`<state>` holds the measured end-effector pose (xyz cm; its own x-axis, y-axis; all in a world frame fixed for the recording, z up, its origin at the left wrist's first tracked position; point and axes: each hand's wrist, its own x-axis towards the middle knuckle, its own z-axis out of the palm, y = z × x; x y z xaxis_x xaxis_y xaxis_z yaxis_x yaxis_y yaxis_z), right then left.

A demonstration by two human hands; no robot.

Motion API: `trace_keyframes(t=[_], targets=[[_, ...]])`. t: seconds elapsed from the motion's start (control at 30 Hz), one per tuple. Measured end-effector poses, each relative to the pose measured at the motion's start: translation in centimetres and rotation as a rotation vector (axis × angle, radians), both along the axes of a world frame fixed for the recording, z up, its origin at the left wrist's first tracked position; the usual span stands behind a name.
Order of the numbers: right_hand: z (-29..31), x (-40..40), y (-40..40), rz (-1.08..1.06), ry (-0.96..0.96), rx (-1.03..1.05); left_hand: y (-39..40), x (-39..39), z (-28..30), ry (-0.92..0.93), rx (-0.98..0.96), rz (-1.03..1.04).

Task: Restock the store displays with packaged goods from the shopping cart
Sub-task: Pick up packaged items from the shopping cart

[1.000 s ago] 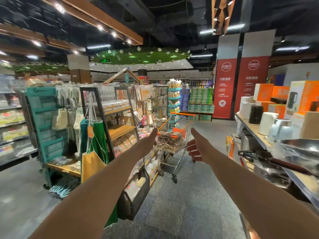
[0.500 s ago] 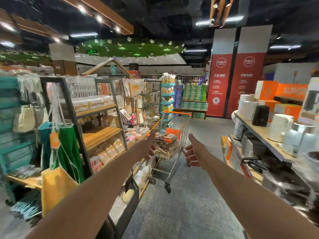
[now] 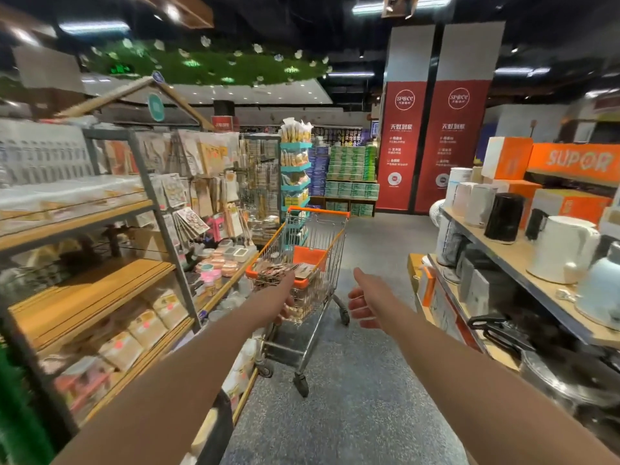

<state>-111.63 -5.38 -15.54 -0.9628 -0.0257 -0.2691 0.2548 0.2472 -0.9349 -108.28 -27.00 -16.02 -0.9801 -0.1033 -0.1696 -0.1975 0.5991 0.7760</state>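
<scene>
A wire shopping cart (image 3: 322,250) with orange trim stands in the aisle ahead, holding flat packaged goods (image 3: 281,271) piled near its near rim. My left hand (image 3: 283,297) reaches out in front of the cart's near end, fingers loosely curled and holding nothing; whether it touches the cart I cannot tell. My right hand (image 3: 364,298) hangs in the air just right of the cart, fingers relaxed and empty. On the left a wooden display shelf (image 3: 94,290) has a bare upper board and bagged goods below.
Small jars and tubs (image 3: 218,266) sit on the left display's far end, with hanging packets above. A shelf (image 3: 496,260) of kettles and boxed appliances runs along the right. Grey floor (image 3: 352,414) stretches between the two. Stacked green cartons stand at the aisle's far end.
I have moved forward along the aisle, so the cart is closer and larger. Both hands stay stretched out, now level with the cart's near end.
</scene>
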Motion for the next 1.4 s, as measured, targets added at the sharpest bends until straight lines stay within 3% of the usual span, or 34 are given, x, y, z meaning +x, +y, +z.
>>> trace_keyframes(t=[0.3, 0.6, 1.07, 1.4], targets=[[0.6, -22.2, 1.5, 0.072, -0.020, 0.016, -1.2, -20.7, -0.3, -0.038, -0.043, 0.080], [-1.4, -38.6, -1.9, 0.156, -0.034, 0.079, -3.8, -36.3, -1.7, -0.040, -0.036, 0.092], [-5.1, -67.4, -16.1, 0.212, -0.069, 0.078, -18.8, -63.7, -3.0, -0.114, -0.052, 0.143], [-11.6, -81.5, -24.9, 0.274, -0.196, 0.073, -26.7, -74.4, -11.1, -0.242, 0.065, 0.189]])
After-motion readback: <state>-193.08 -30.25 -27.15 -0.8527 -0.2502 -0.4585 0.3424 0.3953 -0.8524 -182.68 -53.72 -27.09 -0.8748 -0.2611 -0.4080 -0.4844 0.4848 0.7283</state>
